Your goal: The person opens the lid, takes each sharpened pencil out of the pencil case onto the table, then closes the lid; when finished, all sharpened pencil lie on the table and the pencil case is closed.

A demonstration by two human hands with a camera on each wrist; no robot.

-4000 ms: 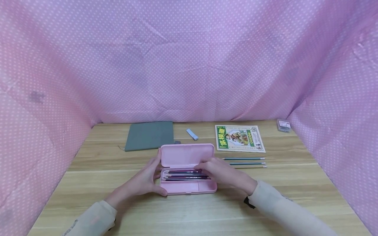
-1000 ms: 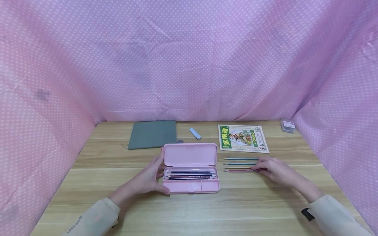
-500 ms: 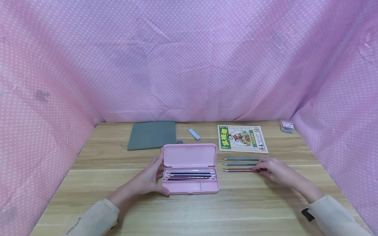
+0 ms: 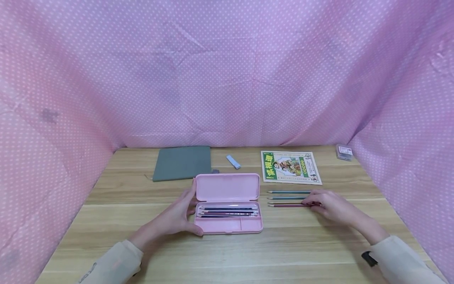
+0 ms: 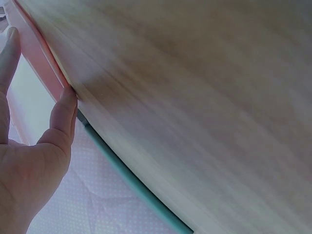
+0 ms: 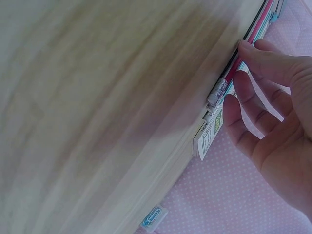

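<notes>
- The right hand [image 4: 331, 207] rests on the wooden table [image 4: 248, 252] with its fingertips [image 6: 248, 48] touching the eraser end of the dark red pencil [image 4: 289, 205], the nearest of a row of loose pencils. The fingers lie nearly straight and do not wrap round it. Four seconds ago this hand was inside the case; over the last second it has barely shifted.
- The left hand [image 4: 173, 217] cups the left end of the open pink plastic pencil case [image 4: 228, 203], thumb at the front corner and fingers up along the lid's edge, just as in all the earlier views.
- The case lies at the table's middle, lid tilted back, with several dark pencils [image 4: 228, 211] in its long compartment.
- Two teal pencils [image 4: 289, 195] lie parallel just behind the red one, unmoved.
- Farther back are a grey fabric pouch [image 4: 182, 163], a small light-blue eraser [image 4: 233, 161], a green-bordered picture booklet [image 4: 290, 167] and a small clear box [image 4: 344, 152].
- Pink dotted cloth [image 4: 227, 71] walls in the table.
</notes>
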